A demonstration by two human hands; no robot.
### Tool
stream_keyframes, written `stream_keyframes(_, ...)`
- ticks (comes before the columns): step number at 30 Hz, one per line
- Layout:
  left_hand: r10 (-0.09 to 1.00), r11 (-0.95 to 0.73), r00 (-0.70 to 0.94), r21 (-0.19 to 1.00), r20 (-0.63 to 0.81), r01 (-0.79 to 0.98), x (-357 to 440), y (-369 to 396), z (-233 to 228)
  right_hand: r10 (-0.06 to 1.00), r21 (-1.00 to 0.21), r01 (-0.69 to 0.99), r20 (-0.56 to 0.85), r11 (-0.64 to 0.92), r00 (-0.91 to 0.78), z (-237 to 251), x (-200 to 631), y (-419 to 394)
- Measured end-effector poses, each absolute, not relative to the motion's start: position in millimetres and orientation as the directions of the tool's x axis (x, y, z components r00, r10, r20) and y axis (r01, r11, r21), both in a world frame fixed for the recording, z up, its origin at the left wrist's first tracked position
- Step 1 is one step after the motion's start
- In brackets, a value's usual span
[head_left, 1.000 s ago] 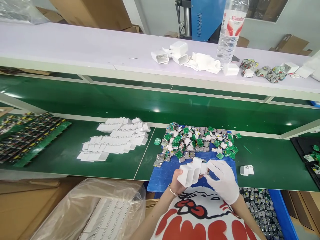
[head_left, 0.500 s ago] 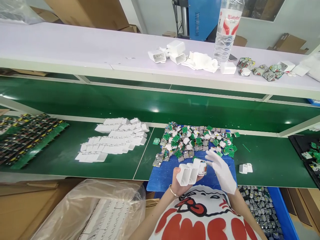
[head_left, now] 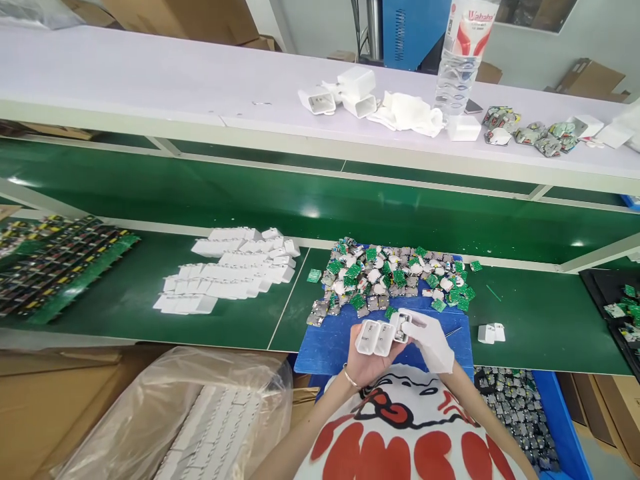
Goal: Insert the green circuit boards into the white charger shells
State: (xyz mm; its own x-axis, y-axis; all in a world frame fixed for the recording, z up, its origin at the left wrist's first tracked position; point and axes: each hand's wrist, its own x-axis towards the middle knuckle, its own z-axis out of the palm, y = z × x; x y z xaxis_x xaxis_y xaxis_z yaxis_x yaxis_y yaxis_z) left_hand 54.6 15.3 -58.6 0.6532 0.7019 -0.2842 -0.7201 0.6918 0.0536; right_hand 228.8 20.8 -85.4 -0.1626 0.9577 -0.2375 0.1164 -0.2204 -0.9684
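The bare left hand (head_left: 367,357) sat low in the middle of the frame, clenched from below around a short row of white charger shells (head_left: 376,337) with their open ends facing up. The gloved right hand (head_left: 427,337), just to the right of it, had its fingers closed on the rightmost shell (head_left: 400,327), and a small part seemed to sit at that shell's mouth, though it was too small to make out clearly. Both hands hovered above the blue mat (head_left: 330,347) on the green surface (head_left: 540,320).

As a judgement of progress: a good deal looked finished, and much more remained. To the left of center, white shells lay in neat rows (head_left: 227,277), which suggested pieces already handled. Above the hands, a loose heap of green circuit boards (head_left: 395,277) mixed with white pieces covered the far half of the mat, so plenty of stock was waiting. Two white pieces (head_left: 491,333) lay apart at the right, near the mat's edge. At lower left a clear plastic bag (head_left: 200,413) held more white shells.

On the white shelf (head_left: 150,87) across the top of the frame stood a water bottle (head_left: 460,60), with a few open shells (head_left: 340,97) and a crumpled white cloth (head_left: 407,113) beside it.
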Motion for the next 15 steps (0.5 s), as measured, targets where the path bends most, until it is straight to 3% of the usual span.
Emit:
stream_keyframes(5, 0.793, 0.578, 0.536, 0.08, -0.291, -0.812, 31.6, 24.4, -74.8, 0.934, -0.913, 0.282, -0.337, -0.294, -0.118, -124.7, 234.9, 52.2)
stream_keyframes(10, 0.877, 0.341, 0.275, 0.108, -0.395, -0.934, -0.3, 28.8, -84.2, 0.938, -0.737, 0.602, -0.341, -0.307, 0.062, -161.9, 213.8, 61.0)
stream_keyframes(15, 0.862, 0.337, 0.255, 0.119, -0.438, -0.934, -7.5, 22.5, -89.5, 0.939, -0.622, 0.747, -0.343, -0.235, 0.01, -188.2, 201.4, 64.2)
